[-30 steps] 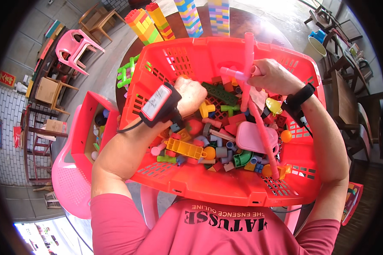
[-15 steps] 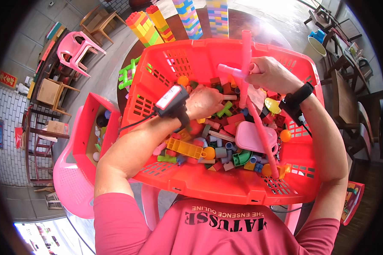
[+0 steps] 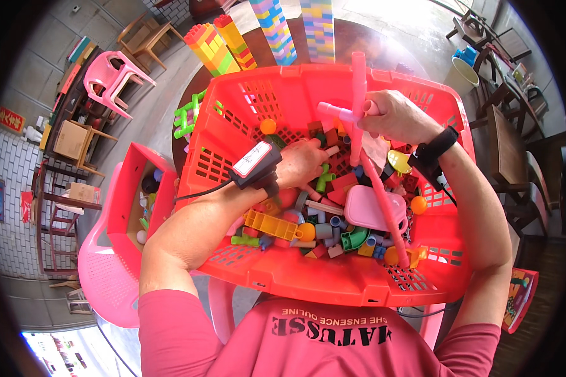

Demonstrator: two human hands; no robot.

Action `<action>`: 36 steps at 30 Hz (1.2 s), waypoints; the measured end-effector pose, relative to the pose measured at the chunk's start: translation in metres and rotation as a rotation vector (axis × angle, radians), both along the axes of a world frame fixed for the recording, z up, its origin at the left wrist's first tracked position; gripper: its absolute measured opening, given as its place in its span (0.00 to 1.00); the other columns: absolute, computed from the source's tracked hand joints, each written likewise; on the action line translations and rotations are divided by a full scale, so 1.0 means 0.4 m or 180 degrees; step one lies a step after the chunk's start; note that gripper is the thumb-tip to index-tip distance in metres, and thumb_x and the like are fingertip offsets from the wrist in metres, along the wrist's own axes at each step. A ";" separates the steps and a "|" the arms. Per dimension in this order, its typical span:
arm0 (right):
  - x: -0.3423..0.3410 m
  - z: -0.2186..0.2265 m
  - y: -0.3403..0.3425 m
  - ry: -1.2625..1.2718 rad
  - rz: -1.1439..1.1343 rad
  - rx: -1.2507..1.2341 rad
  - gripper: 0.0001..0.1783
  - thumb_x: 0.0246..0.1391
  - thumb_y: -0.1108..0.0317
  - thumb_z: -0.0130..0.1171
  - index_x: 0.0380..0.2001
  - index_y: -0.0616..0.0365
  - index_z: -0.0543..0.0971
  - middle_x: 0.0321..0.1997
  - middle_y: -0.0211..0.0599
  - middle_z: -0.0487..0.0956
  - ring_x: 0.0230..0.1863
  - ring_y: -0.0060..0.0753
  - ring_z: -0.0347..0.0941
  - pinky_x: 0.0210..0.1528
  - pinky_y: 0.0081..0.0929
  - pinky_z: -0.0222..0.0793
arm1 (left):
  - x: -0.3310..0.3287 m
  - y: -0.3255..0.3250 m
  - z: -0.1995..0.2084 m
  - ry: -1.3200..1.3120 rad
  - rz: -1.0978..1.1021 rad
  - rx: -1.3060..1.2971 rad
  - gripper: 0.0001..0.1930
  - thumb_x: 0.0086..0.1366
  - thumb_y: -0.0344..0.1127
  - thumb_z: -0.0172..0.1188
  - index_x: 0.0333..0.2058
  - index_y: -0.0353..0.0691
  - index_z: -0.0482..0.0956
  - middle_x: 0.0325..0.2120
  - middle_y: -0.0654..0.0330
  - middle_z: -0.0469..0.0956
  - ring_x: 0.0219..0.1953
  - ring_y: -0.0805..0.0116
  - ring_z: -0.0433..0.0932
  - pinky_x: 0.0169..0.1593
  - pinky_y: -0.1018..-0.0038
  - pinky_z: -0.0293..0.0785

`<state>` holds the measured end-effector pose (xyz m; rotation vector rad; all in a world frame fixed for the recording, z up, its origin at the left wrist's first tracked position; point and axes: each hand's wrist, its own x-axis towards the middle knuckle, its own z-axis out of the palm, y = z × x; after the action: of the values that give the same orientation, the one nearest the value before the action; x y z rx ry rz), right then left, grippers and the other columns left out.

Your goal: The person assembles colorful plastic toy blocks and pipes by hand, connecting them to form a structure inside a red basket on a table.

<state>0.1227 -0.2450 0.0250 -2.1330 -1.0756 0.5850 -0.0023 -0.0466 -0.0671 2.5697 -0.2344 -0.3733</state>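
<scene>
A large red basket (image 3: 333, 281) stands before me, filled with mixed toy pieces. My right hand (image 3: 399, 118) is closed round a joint of a pink toy-pipe assembly (image 3: 358, 81). One pipe of it stands upright, a short one sticks out left, and a long one slants down across the pile to the basket's near side. Deep among the pieces, my left hand (image 3: 300, 163) has its fingers curled at a short pale pink tube (image 3: 331, 151), which it seems to pinch. Beside that hand lies a green connector (image 3: 324, 179). A pink lidded box (image 3: 374, 206) rests right of it.
Block towers (image 3: 273, 31) stand on the dark round table (image 3: 195, 88) behind the basket, near a green lattice piece (image 3: 187, 116). At left, a red box (image 3: 122, 213) with toys sits on a pink chair (image 3: 97, 270). Wooden furniture (image 3: 512, 144) lines the right.
My left hand has drawn slightly nearer, and the pale tube at its fingers has tilted. The green connector beside it has shifted nearer. My right hand keeps its hold on the pipe assembly.
</scene>
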 end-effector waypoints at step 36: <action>-0.023 -0.059 0.022 -0.0090 0.0383 0.0088 0.13 0.48 0.65 0.60 0.34 0.63 0.77 0.29 0.43 0.80 0.34 0.39 0.78 0.36 0.33 0.72 | 0.038 0.148 -0.027 -0.1367 0.0047 0.1513 0.08 0.54 0.36 0.63 0.30 0.37 0.79 0.25 0.47 0.78 0.32 0.44 0.79 0.35 0.53 0.75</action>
<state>0.1134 -0.2362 0.0014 -2.0692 -1.2272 0.5937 0.0127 0.0126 -0.0780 3.0997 -0.3086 0.1598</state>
